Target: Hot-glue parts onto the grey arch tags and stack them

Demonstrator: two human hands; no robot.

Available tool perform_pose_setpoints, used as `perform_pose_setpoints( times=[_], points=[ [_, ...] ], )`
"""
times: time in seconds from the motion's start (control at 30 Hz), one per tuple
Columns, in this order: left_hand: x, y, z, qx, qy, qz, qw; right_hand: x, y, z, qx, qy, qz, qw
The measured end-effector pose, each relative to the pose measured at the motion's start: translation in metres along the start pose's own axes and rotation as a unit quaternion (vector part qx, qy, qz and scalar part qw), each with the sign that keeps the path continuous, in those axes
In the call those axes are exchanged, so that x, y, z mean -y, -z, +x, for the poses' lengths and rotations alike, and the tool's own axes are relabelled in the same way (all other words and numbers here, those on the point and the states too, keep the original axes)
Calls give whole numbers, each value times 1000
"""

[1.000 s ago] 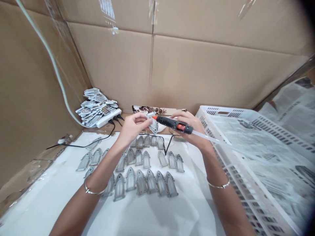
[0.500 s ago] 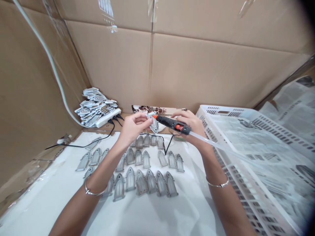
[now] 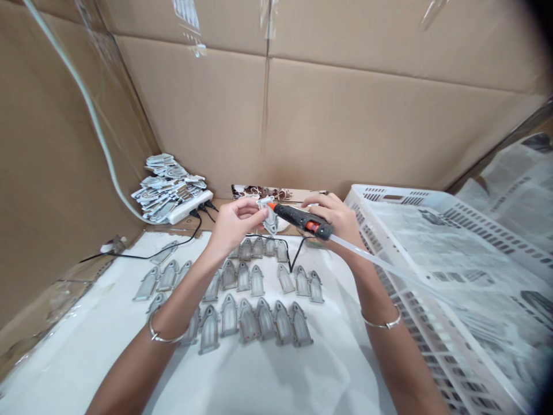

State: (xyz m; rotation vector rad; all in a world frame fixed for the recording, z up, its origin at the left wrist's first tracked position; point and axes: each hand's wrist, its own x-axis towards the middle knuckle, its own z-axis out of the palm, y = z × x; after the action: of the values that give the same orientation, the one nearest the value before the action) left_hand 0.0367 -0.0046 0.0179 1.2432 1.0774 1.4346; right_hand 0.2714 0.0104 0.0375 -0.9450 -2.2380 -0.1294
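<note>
Between the thumb and fingers of my left hand is a small arch-shaped grey frame piece, lifted above the far edge of the table. My right hand grips a black hot glue gun, its orange nozzle at the upper part of the piece. A long clear glue stick sticks out of the gun's rear. Whether glue is coming out is too small to tell. Under my forearms, several similar grey frame pieces lie in rows on the white tabletop.
A heap of white-edged pieces sits at back left beside a white power strip with black plugs. A black cord crosses the table. On the right stands a white plastic basket lined with newspaper. Cardboard walls enclose the back and left.
The glue gun's rear end has dipped very slightly, with the nozzle staying at the piece. My left hand and the laid-out pieces look unchanged.
</note>
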Motion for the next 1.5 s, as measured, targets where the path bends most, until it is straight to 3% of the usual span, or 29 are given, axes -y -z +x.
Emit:
perform_pose_setpoints(
  times=[0.53, 1.2, 1.4, 1.5],
  points=[
    [1, 0, 1, 5, 1, 18, 1000, -1, -1, 1, 10, -1, -20, 1000],
    [2, 2, 3, 2, 5, 26, 1000, -2, -9, -1, -23, 12, -71, 997],
    [9, 7, 9, 1, 31, 8, 999, -16, -10, -1, -30, -62, -67, 995],
    [14, 8, 12, 1, 51, -4, 999, -36, -9, -4, 42, -171, -152, 973]
  ],
)
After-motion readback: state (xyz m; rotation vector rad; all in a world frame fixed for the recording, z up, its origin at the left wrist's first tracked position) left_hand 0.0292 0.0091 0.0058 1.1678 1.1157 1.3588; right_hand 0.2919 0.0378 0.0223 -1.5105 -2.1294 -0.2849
